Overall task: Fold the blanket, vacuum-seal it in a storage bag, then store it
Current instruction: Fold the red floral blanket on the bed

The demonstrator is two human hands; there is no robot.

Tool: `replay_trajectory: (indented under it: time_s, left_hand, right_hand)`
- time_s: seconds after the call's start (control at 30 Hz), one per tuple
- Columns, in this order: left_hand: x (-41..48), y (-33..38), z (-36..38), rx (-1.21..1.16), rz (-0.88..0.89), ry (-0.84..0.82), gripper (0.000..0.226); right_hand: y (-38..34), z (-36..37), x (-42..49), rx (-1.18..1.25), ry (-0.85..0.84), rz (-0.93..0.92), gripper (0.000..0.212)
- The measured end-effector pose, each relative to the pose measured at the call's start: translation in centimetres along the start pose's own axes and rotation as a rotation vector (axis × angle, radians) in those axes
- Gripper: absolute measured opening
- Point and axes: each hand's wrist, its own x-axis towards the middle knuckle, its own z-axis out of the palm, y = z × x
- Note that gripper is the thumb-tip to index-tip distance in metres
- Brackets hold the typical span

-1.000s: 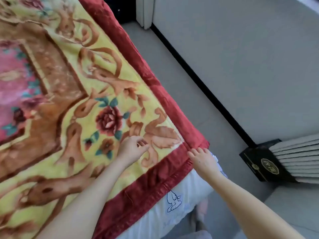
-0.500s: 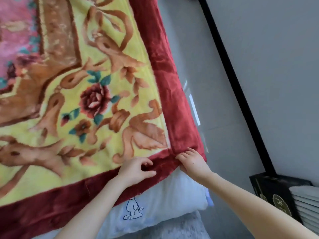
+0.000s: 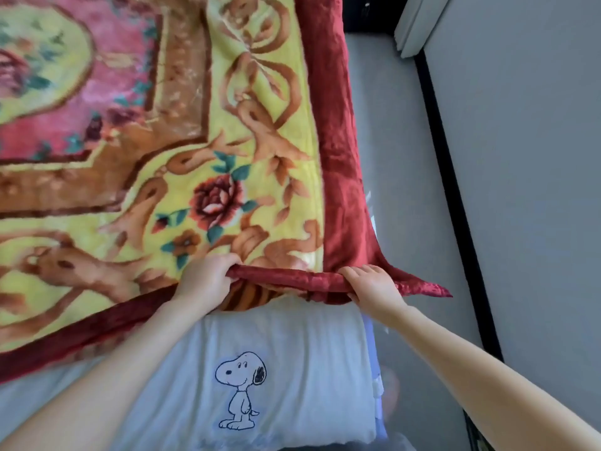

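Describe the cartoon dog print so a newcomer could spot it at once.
Start at the large plush floral blanket with its dark red border. Just below its lifted edge lies plain pale bedding. The black-outlined white cartoon dog is printed there, the only figure on it.

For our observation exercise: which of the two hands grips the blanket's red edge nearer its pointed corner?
The right hand, gripping beside the blanket's pointed corner; the left hand holds the same red edge farther along, below the rose.

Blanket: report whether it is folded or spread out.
Spread out, not yet folded. The blanket lies flat across the bed; only its near red edge is lifted, gripped by the left hand and right hand.
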Motion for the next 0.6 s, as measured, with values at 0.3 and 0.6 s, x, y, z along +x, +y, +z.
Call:
replay_trajectory:
  time_s: [0.3,0.6]
  left_hand:
    - [3.3,0.4,-1.7,0.276,-0.292,0.103,0.03]
    - [4.9,-2.2,-1.1,0.441,-0.518,-0.041,0.018]
  right_hand:
    - [6.5,-9.7,8.5,-0.019,0.025,-0.038,0.018]
    - [8.1,-10.1,16.4,-0.045,-0.025,-0.225,0.026]
